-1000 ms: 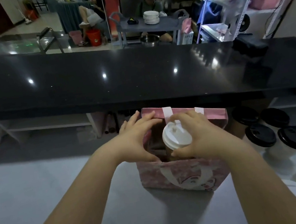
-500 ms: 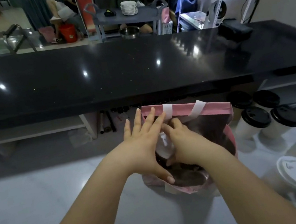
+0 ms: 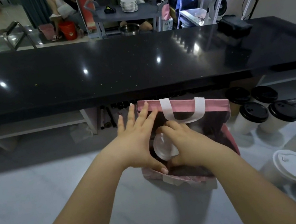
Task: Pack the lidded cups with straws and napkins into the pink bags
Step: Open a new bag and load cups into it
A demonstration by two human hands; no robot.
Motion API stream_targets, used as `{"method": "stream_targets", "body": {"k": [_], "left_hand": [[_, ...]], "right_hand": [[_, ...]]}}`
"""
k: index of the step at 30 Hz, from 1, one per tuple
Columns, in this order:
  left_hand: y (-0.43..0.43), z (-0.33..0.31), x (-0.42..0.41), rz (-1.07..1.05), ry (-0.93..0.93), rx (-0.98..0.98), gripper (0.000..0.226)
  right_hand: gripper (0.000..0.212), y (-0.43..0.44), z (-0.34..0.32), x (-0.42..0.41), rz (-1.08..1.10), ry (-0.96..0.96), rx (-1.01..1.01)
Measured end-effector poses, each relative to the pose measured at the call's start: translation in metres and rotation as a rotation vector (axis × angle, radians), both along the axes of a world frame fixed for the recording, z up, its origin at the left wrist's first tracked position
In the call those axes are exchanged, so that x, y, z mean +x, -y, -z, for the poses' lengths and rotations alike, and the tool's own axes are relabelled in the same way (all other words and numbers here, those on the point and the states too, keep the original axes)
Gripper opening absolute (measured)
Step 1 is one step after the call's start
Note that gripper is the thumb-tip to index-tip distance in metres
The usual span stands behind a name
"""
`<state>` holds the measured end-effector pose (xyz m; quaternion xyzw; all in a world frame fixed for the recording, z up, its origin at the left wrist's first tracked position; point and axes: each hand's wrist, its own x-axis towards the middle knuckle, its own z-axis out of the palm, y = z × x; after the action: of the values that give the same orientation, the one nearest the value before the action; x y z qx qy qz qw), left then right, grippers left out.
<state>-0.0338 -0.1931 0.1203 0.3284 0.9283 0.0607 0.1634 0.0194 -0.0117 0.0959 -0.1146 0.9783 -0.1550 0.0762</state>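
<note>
A white-lidded cup [image 3: 165,147] is gripped by the right hand [image 3: 187,144] inside the pink bag [image 3: 216,106], whose mouth is braced by the flat, spread left hand [image 3: 135,145]; released tilted, it could be toppled.

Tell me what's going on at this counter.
A person is packing a pink bag on the pale counter. The right hand grips a white-lidded cup down inside the bag's open mouth, while the left hand, fingers spread, presses against the bag's left side. More lidded cups, black and white tops, stand to the right.
</note>
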Motion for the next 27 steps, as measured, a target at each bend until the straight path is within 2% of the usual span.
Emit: {"method": "stream_targets", "body": {"k": [6,19,22,27], "left_hand": [[0.004,0.000,0.017,-0.007,-0.018,0.007,0.152],[0.006,-0.003,0.044,-0.061,-0.038,0.005,0.153],[0.005,-0.004,0.046,-0.066,-0.041,0.000,0.153],[0.001,-0.003,0.048,-0.068,-0.040,0.008,0.153]], "right_hand": [[0.101,0.018,0.017,-0.012,0.018,0.065,0.049],[0.098,0.008,0.025,0.005,-0.056,0.107,0.012],[0.101,0.003,0.026,0.007,-0.016,0.199,-0.016],[0.097,0.009,0.026,0.007,-0.082,0.206,0.073]]}}
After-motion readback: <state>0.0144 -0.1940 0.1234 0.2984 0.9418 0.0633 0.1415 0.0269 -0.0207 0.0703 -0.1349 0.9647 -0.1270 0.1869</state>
